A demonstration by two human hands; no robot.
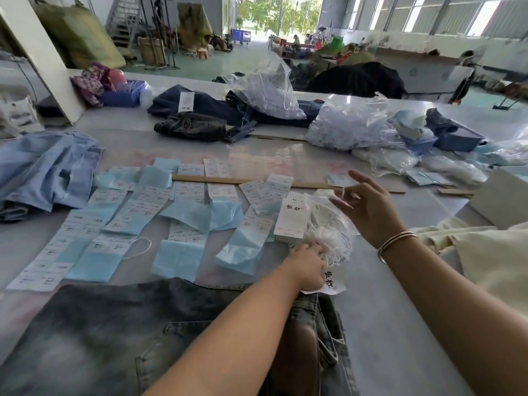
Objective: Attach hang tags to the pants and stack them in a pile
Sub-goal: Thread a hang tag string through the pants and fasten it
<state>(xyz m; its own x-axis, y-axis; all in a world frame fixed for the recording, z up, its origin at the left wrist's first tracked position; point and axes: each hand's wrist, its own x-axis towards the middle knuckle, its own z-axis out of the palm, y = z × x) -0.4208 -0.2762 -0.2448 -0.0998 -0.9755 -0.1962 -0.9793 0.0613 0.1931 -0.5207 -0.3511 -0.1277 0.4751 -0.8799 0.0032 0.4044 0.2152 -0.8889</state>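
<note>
Midway across a grey work table (385, 324), a person's left hand (307, 268) grips a white hang tag (333, 282) printed with black characters, fingers curled over its edge and over the near end of a tangle of white strings (328, 224). Directly beneath that grip lies a pair of faded dark jeans (114, 332), spread flat with the waistband toward the hand. Just beyond the grip stands a stack of white tags (291, 218), touching the strings. Above the tangle, the right hand (368, 207), a bangle (395, 242) on its wrist, pinches a single white string between thumb and forefinger, the other fingers fanned out. Left of both hands, rows of blue bags with white barcode labels (137, 212) cover the table. Farther out lie light blue pants (45, 170), dark jeans (200, 110) and clear bags of white fasteners (351, 127).
</note>
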